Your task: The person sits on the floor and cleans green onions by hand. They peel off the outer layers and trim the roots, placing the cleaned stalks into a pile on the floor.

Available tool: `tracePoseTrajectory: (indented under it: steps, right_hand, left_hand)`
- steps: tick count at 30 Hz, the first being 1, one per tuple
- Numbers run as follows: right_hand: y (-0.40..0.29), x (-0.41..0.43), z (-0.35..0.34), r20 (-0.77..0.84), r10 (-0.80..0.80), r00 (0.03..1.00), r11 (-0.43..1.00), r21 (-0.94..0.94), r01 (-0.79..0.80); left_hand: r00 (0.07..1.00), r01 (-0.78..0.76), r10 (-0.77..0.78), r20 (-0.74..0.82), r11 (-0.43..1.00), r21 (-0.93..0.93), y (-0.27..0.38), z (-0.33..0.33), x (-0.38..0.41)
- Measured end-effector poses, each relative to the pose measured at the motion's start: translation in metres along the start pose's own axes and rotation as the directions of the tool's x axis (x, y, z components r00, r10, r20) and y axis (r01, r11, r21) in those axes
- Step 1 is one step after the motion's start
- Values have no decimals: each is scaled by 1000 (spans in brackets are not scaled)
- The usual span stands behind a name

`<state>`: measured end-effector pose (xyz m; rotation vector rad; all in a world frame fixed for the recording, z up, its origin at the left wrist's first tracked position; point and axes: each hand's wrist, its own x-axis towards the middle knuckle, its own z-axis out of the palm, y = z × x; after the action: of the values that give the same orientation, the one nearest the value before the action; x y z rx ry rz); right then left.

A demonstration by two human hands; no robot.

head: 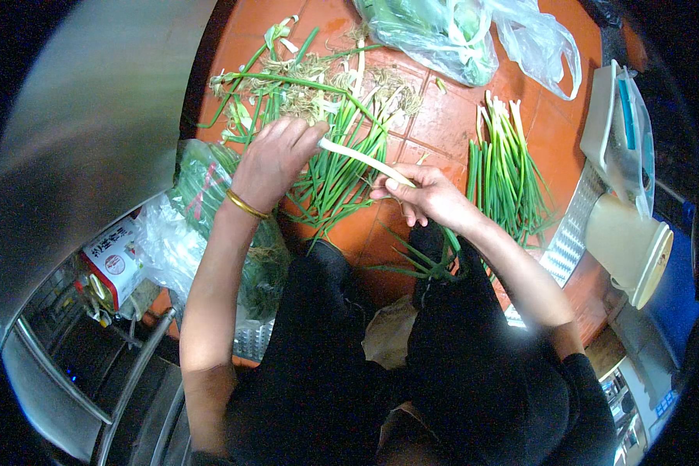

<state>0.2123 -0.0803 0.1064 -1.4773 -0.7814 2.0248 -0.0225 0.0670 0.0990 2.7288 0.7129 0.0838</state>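
My right hand (428, 192) holds a scallion (364, 157) by its lower stalk between thumb and fingers. The green leaves (437, 265) of this scallion hang below the hand, in front of my legs. At the scallion's white end are the curled fingers of my left hand (282, 154), with a gold-coloured bangle on the wrist; its thumb is hidden. Under and beyond my left hand lies a loose heap of scallions (341, 169), several with roots attached. To the right of my right hand, a bundle of scallions with clean white ends (504, 169) lies on the floor tiles (442, 119).
Root and leaf scraps (303, 96) lie beyond the heap. A plastic bag of greens (431, 41) is at the top. Another bag of greens (209, 186) lies left, beside a steel panel (110, 116). Plastic tubs (623, 239) and a metal drain grate (571, 244) are right.
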Motion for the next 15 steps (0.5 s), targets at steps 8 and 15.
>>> tracePoseTrajectory:
  steps: [8,15]
  right_hand:
    - [12,10,38,-51,-154,987,964,211,161]
    - [-13,7,76,-141,-290,947,900,297,320]
  left_hand:
    - [869,268,-340,-360,934,-236,20,22,0]
    - [657,320,-704,-270,584,-746,40,11,17]
